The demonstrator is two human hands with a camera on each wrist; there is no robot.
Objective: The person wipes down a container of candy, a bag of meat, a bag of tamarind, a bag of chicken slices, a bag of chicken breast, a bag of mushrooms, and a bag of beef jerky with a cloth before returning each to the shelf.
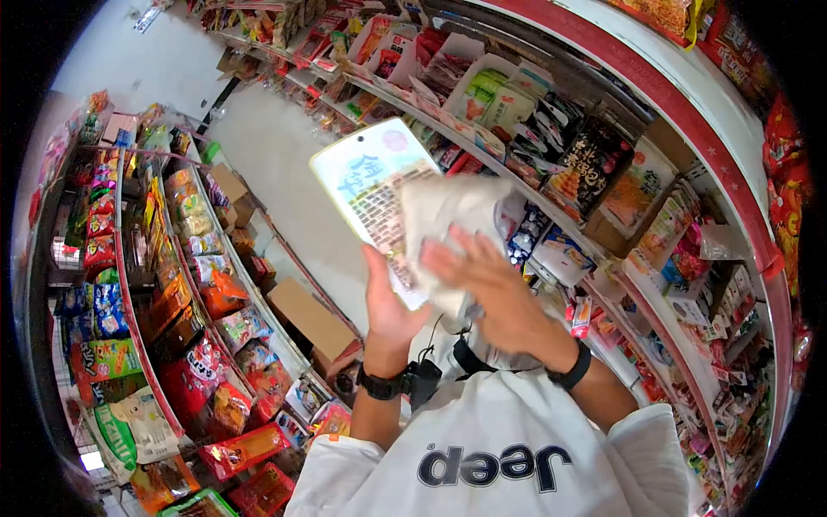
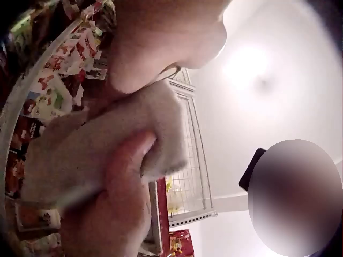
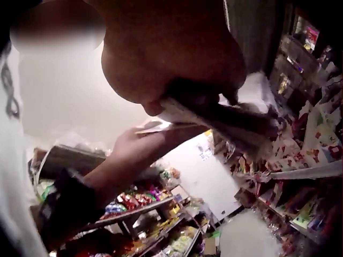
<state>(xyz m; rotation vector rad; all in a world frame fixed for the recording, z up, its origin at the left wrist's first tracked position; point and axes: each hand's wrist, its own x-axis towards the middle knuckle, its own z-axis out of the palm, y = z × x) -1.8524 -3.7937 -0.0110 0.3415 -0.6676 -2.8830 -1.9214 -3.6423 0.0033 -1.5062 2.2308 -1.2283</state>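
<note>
My left hand [image 1: 392, 297] grips the lower end of a flat white package [image 1: 355, 177], its thumb along the edge. Blue characters, a pink mark, rows of small brown blocks and a dark hole near the top show on its face. My right hand [image 1: 491, 280], blurred, holds an off-white cloth [image 1: 448, 211] against the package, covering its right side. In the left wrist view a thumb [image 2: 128, 160] lies on the folded cloth [image 2: 96, 144]. Seen from the right wrist, the cloth [image 3: 214, 120] hangs beneath the dark underside of my right hand, whose fingertips are mostly hidden.
Shelves of bagged snacks [image 1: 194, 370] run along the left, with a cardboard box [image 1: 310, 319] on the edge beside the aisle floor [image 1: 289, 155]. At the right, curved shelves hold white bins [image 1: 487, 82] and packets close to my right arm. Red bags [image 1: 782, 189] hang at far right.
</note>
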